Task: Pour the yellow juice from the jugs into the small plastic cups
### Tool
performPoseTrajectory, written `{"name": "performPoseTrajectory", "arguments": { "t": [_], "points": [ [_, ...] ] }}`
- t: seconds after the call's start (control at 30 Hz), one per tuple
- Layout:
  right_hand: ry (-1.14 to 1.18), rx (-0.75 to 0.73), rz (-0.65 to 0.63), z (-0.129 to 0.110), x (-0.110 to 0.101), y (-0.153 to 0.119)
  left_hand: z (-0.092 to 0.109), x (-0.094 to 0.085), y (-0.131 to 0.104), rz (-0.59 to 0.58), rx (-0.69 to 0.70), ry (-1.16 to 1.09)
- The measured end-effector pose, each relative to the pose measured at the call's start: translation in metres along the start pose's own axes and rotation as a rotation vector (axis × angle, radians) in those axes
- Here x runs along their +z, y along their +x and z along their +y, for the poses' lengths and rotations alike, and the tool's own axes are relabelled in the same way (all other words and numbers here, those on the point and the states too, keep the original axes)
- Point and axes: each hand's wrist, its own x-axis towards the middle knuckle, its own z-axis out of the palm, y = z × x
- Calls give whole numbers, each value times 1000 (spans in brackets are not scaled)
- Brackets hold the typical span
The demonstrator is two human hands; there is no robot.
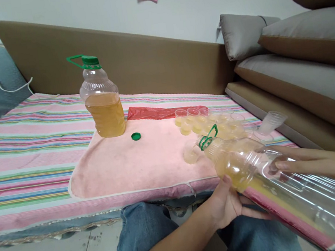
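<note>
A large clear plastic bottle (275, 181) lies tilted across my lap, its open neck with a green ring pointing left. Yellowish liquid has run toward the neck. My left hand (228, 204) supports the bottle from below near its shoulder, fingers curled under it. My right hand (303, 160) grips its far upper side, partly seen through the plastic. The mouth is over or beside a clear plastic cup (191, 154); I cannot tell whether liquid is flowing. Behind it stand several cups (196, 125) of pale yellow liquid, partly hidden by the bottle.
A capped bottle (108, 115) of amber liquid stands at the left on a pink cloth (123, 169). Near it lies a green cap (136, 136). A red plastic bag (153, 112) is behind. Stacked clear cups (271, 122) lean at right, beside piled cushions (303, 69).
</note>
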Motion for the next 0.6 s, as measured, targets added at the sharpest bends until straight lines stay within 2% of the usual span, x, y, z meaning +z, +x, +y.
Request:
{"name": "performPoseTrajectory", "arguments": {
  "t": [0.6],
  "points": [
    [9,51,7,-2,0,1,1,1,-1,-20,10,-8]
  ]
}}
